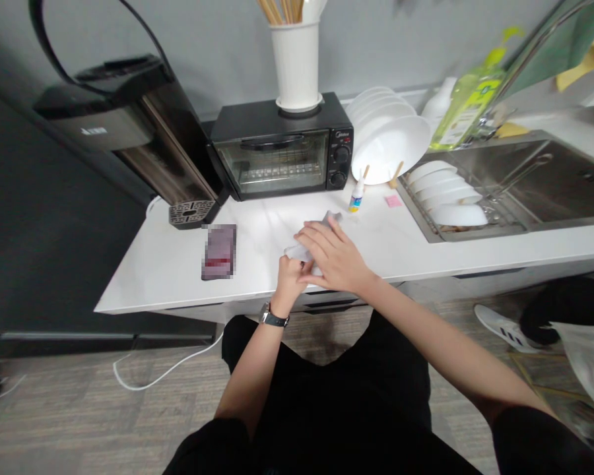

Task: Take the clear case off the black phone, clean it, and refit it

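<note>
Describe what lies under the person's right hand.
Under the right hand is what looks like grey cloth, showing at the hand's edges. The cloth's middle, and anything beneath it, is covered.

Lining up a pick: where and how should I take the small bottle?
Take the bottle by its labelled middle, preferably from the near right: it stands upright with a narrow top, plates behind and the right hand at its near left.

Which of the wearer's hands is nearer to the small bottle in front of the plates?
Right. The right hand lies across the pale cloth, near side and left of the small bottle; the left hand is farther off, more to the bottle's left.
</note>
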`<state>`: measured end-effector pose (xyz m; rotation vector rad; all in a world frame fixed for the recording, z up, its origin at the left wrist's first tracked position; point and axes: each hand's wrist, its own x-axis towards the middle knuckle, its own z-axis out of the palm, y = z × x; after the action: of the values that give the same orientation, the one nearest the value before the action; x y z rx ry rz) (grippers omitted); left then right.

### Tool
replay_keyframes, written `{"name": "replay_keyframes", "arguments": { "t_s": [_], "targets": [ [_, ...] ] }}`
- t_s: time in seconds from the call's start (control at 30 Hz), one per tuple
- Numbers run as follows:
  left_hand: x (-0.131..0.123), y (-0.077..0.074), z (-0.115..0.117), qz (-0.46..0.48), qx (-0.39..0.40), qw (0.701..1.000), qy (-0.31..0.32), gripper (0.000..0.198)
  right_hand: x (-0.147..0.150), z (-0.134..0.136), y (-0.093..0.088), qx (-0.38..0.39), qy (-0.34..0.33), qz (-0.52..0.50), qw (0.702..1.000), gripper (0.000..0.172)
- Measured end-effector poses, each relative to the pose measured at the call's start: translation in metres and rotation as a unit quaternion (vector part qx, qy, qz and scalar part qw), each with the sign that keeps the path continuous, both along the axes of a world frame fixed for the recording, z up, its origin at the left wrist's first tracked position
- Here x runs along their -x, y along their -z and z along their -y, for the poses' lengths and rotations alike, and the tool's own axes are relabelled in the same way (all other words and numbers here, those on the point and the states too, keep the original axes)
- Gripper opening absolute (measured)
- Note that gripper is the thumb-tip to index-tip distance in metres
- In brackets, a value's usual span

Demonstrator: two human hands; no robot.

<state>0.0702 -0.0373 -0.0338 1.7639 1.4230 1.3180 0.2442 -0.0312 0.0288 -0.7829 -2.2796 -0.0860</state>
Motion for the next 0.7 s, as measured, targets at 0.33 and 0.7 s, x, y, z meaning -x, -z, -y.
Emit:
{"name": "replay_keyframes", "arguments": {
  "t_s": [0.33,0.7],
  "targets": [
    [0.001,-0.004,0.005,-0.047,-0.012,0.998,0.026,0.025,0.002,0.003,0.005,0.005,0.052,-0.065,0.997,0.078],
    [0.002,0.004,0.000,-0.019,0.003,1.000,0.002,0.033,0.019,0.008,-0.006,-0.027,0.035,-0.026,0.999,0.076]
  ]
}}
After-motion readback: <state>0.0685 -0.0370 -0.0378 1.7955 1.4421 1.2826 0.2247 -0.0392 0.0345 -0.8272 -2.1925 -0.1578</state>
